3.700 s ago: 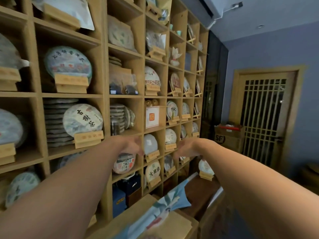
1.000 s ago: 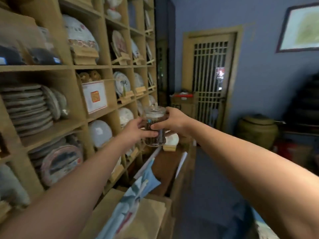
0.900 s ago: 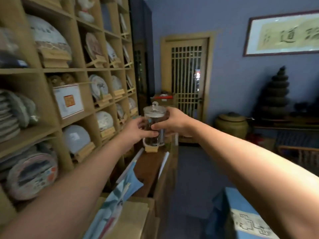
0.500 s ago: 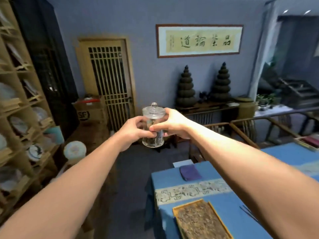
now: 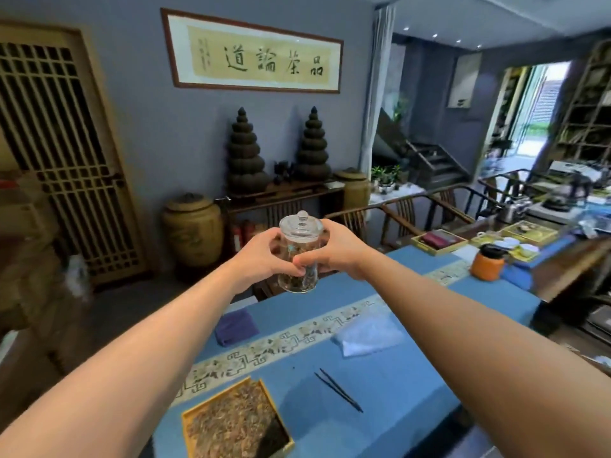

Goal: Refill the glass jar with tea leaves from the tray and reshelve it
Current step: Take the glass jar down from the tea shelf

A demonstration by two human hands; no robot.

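I hold a clear glass jar (image 5: 300, 231) with a knobbed glass lid upright in mid-air, above the far end of the blue table. Dark tea leaves lie in its lower part. My left hand (image 5: 261, 259) wraps its left side and my right hand (image 5: 334, 249) grips its right side, thumbs across the front. A yellow-rimmed wooden tray (image 5: 264, 390) heaped with loose brown tea leaves sits at the table's near edge, below my left forearm.
On the blue table cloth (image 5: 406, 385) lie dark tongs (image 5: 339, 390), a purple folded cloth (image 5: 236, 327) and a white cloth (image 5: 368, 335). An orange jar (image 5: 487, 264) stands at the far right. Wooden chairs (image 5: 403, 213) and clay urns (image 5: 191, 223) stand beyond.
I took the jar from the shelf with both hands and turned right, away from the shelves. The table with the tea tray has come fully into view below the jar.
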